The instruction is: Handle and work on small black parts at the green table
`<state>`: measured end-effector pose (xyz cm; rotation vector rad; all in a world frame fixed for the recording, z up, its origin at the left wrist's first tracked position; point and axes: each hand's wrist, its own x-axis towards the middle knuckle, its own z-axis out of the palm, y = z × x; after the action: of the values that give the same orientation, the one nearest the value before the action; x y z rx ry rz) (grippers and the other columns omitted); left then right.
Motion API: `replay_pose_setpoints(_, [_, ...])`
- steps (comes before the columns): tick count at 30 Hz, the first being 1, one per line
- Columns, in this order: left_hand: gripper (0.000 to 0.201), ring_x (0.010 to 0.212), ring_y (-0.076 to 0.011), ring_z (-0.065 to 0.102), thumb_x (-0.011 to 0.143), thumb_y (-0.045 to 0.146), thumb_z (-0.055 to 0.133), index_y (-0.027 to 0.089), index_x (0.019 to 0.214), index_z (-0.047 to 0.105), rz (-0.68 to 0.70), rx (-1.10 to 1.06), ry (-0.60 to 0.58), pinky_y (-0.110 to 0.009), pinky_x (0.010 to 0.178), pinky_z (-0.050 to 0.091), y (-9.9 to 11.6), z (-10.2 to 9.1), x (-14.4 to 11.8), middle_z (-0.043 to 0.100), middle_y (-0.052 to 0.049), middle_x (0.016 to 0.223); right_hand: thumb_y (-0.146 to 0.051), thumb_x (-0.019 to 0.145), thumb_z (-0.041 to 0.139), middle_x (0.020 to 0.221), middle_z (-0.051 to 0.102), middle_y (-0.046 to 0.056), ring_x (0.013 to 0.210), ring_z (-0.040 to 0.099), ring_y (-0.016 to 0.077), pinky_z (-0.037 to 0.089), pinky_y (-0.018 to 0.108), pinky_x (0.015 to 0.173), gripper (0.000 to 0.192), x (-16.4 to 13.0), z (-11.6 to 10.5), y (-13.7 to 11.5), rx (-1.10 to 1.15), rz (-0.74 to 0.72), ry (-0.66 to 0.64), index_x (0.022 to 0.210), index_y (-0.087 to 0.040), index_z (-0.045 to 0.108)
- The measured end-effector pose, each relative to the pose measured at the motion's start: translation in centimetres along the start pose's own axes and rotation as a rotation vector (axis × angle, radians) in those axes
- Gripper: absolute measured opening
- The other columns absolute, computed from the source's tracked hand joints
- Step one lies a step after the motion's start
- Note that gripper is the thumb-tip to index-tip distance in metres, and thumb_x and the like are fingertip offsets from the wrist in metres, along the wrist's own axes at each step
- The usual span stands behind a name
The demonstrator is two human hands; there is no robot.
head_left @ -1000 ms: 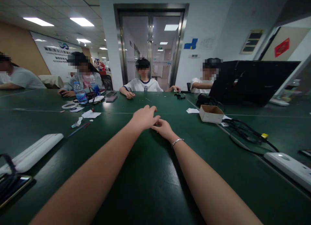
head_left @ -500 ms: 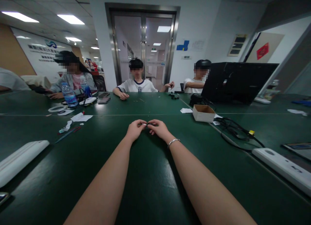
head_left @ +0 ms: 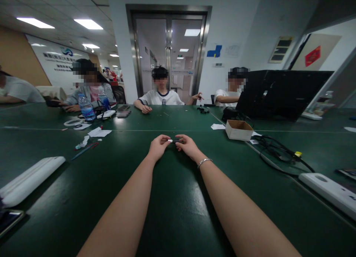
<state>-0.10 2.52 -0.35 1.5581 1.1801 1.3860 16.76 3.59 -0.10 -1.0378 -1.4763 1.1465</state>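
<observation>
Both my arms stretch out over a dark green table (head_left: 172,197). My left hand (head_left: 157,147) and my right hand (head_left: 187,146) meet at the middle of the table, fingers curled, pinching a tiny metal piece (head_left: 171,141) between their fingertips. The piece is too small to identify. A silver bracelet (head_left: 204,162) circles my right wrist.
A small cardboard box (head_left: 238,130) and black cables (head_left: 278,151) lie to the right, with a white power strip (head_left: 328,190) nearer. Another white strip (head_left: 30,179) lies at left. Water bottles (head_left: 85,107), papers and pens sit at far left. Several people sit across the table; a black laptop (head_left: 280,94) stands at right.
My left hand, spread flat a second ago, has curled and drawn back beside my right hand. Both now pinch the small piece. The view has shifted slightly.
</observation>
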Motion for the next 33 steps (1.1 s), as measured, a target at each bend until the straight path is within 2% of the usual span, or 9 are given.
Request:
replay_pose_setpoints(8, [0.012,0.080,-0.0175,0.065,0.074,0.018,0.067,0.015,0.086,0.065,-0.005,0.028,0.017,-0.033,0.081,0.050,-0.33,-0.01,0.41,0.069,-0.006,0.084,0.000,0.083,0.058,0.074,0.065,0.003,0.053,0.061,0.0081,0.054,0.017,0.052,0.017,-0.12,-0.20,-0.50,0.239,0.089,0.016,0.094,-0.011,0.065])
replay_pose_setpoints(13, [0.009,0.075,-0.0167,0.065,0.077,0.019,0.063,0.014,0.086,0.063,-0.062,0.003,0.013,-0.030,0.074,0.051,0.06,0.11,0.36,0.068,-0.007,0.079,0.001,0.084,0.057,0.076,0.067,0.005,0.056,0.064,0.0095,0.058,0.018,0.057,0.017,-0.22,-0.28,-0.70,0.307,0.127,0.035,0.093,-0.011,0.066])
replay_pose_setpoints(19, [0.007,0.070,-0.0152,0.065,0.078,0.020,0.063,0.014,0.081,0.063,-0.113,-0.021,0.033,-0.027,0.067,0.049,0.41,0.11,0.32,0.067,-0.006,0.074,0.002,0.081,0.061,0.082,0.067,0.005,0.068,0.068,0.0119,0.061,0.021,0.069,0.021,-0.17,-0.57,-0.40,0.339,0.120,-0.004,0.096,-0.011,0.068])
replay_pose_setpoints(27, [0.011,0.061,-0.0126,0.060,0.078,0.024,0.063,0.014,0.076,0.061,-0.127,-0.014,0.026,-0.024,0.062,0.046,0.41,0.25,0.38,0.065,-0.003,0.066,0.001,0.077,0.066,0.091,0.065,0.006,0.078,0.067,0.0138,0.060,0.026,0.079,0.024,-0.06,-0.78,-0.07,0.355,0.095,-0.031,0.095,-0.014,0.070])
replay_pose_setpoints(33, [0.018,0.060,-0.0123,0.059,0.080,0.032,0.061,0.014,0.077,0.062,-0.114,0.027,0.005,-0.023,0.058,0.043,-0.12,0.16,0.62,0.066,-0.004,0.067,0.002,0.077,0.064,0.091,0.067,0.005,0.081,0.067,0.0139,0.061,0.024,0.076,0.026,-0.15,-0.71,-0.16,0.355,0.084,-0.028,0.096,-0.014,0.070])
